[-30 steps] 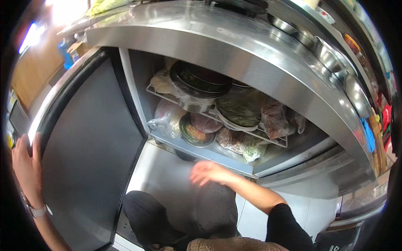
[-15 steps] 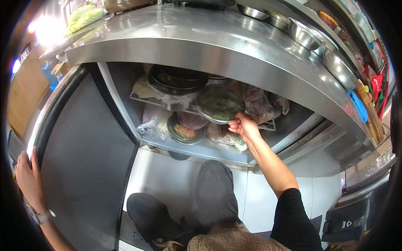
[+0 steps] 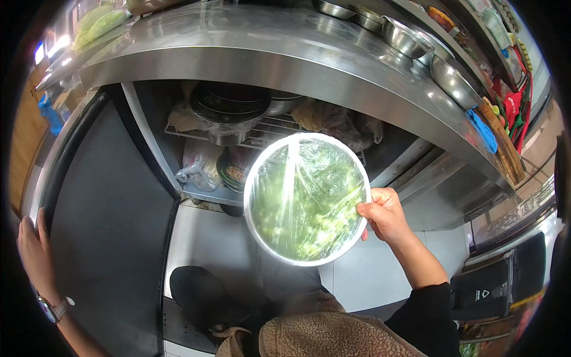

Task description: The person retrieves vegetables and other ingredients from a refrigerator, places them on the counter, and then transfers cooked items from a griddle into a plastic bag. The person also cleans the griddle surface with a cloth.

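Observation:
A round metal bowl [image 3: 307,199] of chopped greens, covered with clear plastic wrap, is out in front of the undercounter fridge, above my knees. My right hand [image 3: 383,215] grips its right rim, thumb on top and fingers partly hidden underneath. At the far left, my left hand [image 3: 37,250] is closed round the outer edge of the open grey fridge door [image 3: 113,214]. Inside the fridge, dark bowls [image 3: 229,107] sit on a white wire shelf [image 3: 270,128] beside bagged food [image 3: 339,122]. Lower down are a plastic bag [image 3: 201,163] and another bowl [image 3: 229,172], partly hidden by the wrapped bowl.
The steel counter [image 3: 238,35] overhangs the fridge opening. Along its right side stand several metal bowls [image 3: 407,37], with a blue cloth [image 3: 483,132] and wooden boards [image 3: 505,146] farther right. Leafy greens [image 3: 101,30] lie at the far left. A black bin [image 3: 493,279] stands lower right.
My right hand has lifted the wrapped bowl off the wire shelf and brought it out toward me, leaving bare wire showing. My left hand has stayed on the door.

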Demonstrator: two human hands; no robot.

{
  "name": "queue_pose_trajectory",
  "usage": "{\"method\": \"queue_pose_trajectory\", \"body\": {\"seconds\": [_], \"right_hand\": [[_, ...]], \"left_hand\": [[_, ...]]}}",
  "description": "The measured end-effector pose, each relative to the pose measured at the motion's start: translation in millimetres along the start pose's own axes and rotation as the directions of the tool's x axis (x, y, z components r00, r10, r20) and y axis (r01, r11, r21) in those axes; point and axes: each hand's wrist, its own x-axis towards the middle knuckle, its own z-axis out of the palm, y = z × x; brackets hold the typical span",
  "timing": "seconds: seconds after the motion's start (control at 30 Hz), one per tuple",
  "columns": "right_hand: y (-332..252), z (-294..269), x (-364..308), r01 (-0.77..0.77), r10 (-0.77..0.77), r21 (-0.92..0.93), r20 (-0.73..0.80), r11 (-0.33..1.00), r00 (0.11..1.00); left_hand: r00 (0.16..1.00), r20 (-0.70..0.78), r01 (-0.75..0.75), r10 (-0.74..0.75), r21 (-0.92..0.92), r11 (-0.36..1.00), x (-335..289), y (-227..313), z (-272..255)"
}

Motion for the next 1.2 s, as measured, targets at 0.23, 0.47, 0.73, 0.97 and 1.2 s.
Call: {"method": "queue_pose_trajectory", "body": {"seconds": [0.23,0.47,0.73,0.97,1.2], "right_hand": [[-73.3,11.2,-28.8,0.128,-0.118,0.033,-0.216,0.991,0.969],[-169.6,-89.9,-40.8,0.393,-0.289,0.134,-0.476,0.910,0.830],[-175.7,-178.4,-19.4,0.277,-0.171,0.077,-0.621,0.958,0.765],[-71.8,-19.3,12.9,-0.048,0.049,-0.006,0.185,0.999,0.982],[69.0,89.0,196.5,-0.340,0.301,0.309,0.169,0.888,0.939]], "left_hand": [[0.995,-0.042,0.082,-0.087,-0.106,0.991,10.5,17.0,-18.2],[0.989,-0.066,0.129,-0.136,-0.099,0.987,16.8,26.7,-26.5],[0.978,-0.045,0.194,-0.202,-0.134,0.972,21.0,36.0,-34.9],[0.984,-0.055,0.169,-0.169,0.003,0.986,23.4,37.3,-52.6],[0.938,0.095,0.347,-0.334,-0.194,0.918,36.3,46.4,-51.8]]}}
